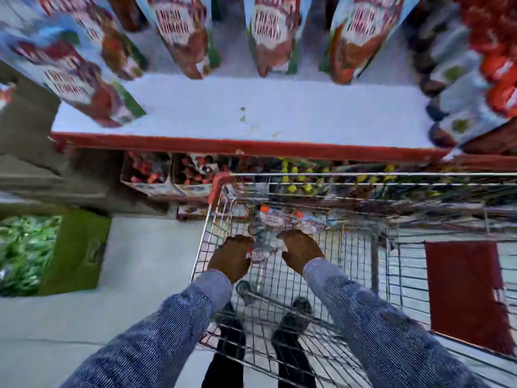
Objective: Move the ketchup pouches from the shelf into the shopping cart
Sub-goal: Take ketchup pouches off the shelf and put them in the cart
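Both my hands reach down inside the wire shopping cart [363, 175]. My left hand [232, 256] and my right hand [300, 249] hold a ketchup pouch [261, 254] between them, low in the basket. More ketchup pouches [291, 219] lie on the cart's bottom just beyond my hands. On the white shelf [223, 107] above, several tall ketchup pouches [272, 37] stand in rows towards the back, with one pouch [75, 79] at the front left. The frame is blurred by motion.
The shelf has a red front edge [223, 145]. Other bottles and red packs [475, 65] fill its right end. Lower shelves hold boxed bottles [167, 175]. A green crate of greens [50, 253] stands on the floor at left. A red flap [464, 292] hangs on the cart's right.
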`<action>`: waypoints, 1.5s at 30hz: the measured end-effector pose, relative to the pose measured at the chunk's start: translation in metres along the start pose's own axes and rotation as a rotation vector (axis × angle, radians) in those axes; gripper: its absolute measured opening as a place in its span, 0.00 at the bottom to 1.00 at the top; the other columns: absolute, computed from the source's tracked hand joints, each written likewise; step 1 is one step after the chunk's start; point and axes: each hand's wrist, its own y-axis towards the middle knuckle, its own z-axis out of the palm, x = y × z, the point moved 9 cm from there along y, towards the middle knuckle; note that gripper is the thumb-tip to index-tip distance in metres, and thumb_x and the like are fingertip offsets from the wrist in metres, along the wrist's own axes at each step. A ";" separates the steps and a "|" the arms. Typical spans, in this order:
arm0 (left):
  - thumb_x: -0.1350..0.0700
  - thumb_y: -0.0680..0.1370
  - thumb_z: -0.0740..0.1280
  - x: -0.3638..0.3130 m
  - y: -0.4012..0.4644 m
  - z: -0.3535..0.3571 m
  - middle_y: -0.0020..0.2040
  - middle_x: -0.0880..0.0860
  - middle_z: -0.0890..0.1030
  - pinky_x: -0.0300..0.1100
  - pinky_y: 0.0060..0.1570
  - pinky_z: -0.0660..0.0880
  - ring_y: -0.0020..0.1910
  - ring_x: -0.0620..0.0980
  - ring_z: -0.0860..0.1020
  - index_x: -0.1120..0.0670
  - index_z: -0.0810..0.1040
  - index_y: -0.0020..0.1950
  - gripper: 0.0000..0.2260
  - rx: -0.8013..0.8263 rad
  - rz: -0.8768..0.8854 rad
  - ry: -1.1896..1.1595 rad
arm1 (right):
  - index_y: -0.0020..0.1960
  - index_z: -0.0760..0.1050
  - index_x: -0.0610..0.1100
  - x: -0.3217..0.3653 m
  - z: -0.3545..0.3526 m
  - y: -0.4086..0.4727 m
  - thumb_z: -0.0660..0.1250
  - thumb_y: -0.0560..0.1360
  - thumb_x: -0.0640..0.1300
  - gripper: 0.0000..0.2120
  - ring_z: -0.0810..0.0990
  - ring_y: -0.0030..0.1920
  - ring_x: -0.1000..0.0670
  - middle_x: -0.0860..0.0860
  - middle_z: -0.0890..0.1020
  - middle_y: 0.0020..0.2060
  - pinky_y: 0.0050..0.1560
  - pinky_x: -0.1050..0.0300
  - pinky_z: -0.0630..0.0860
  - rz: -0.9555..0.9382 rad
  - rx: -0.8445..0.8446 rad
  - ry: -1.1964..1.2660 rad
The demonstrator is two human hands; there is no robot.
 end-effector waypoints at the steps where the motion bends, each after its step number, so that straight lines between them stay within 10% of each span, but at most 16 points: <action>1: 0.59 0.78 0.63 0.003 0.007 0.005 0.69 0.60 0.76 0.50 0.69 0.69 0.69 0.60 0.73 0.57 0.73 0.70 0.20 0.001 -0.012 -0.010 | 0.70 0.69 0.43 -0.003 0.006 0.007 0.64 0.77 0.42 0.21 0.73 0.67 0.39 0.41 0.75 0.66 0.63 0.44 0.74 0.011 0.013 -0.004; 7: 0.64 0.74 0.62 0.006 0.014 0.003 0.48 0.63 0.85 0.50 0.43 0.77 0.47 0.64 0.82 0.58 0.81 0.54 0.12 -0.075 0.015 -0.035 | 0.51 0.82 0.42 -0.005 0.001 0.014 0.62 0.75 0.37 0.11 0.82 0.49 0.37 0.39 0.84 0.47 0.48 0.45 0.81 0.031 -0.059 0.037; 24: 0.56 0.69 0.71 -0.035 -0.171 -0.314 0.51 0.45 0.84 0.37 0.47 0.75 0.48 0.45 0.81 0.47 0.80 0.57 0.16 -0.747 0.210 -0.125 | 0.47 0.81 0.50 0.117 -0.292 -0.145 0.67 0.71 0.52 0.09 0.83 0.41 0.57 0.55 0.86 0.40 0.47 0.53 0.81 -0.378 -0.723 0.519; 29: 0.61 0.70 0.71 -0.029 -0.195 -0.403 0.46 0.56 0.87 0.44 0.42 0.75 0.42 0.60 0.83 0.52 0.82 0.53 0.12 -0.973 0.154 -0.044 | 0.44 0.82 0.49 0.158 -0.374 -0.153 0.72 0.72 0.47 0.03 0.78 0.32 0.56 0.54 0.82 0.31 0.36 0.62 0.73 -0.430 -0.949 0.471; 45: 0.69 0.74 0.61 0.028 -0.095 -0.434 0.51 0.64 0.84 0.55 0.49 0.80 0.51 0.66 0.80 0.58 0.81 0.58 0.17 -0.860 -0.061 0.054 | 0.48 0.82 0.41 0.187 -0.389 -0.041 0.71 0.72 0.38 0.05 0.82 0.37 0.51 0.46 0.87 0.42 0.42 0.62 0.79 -0.295 -0.842 0.496</action>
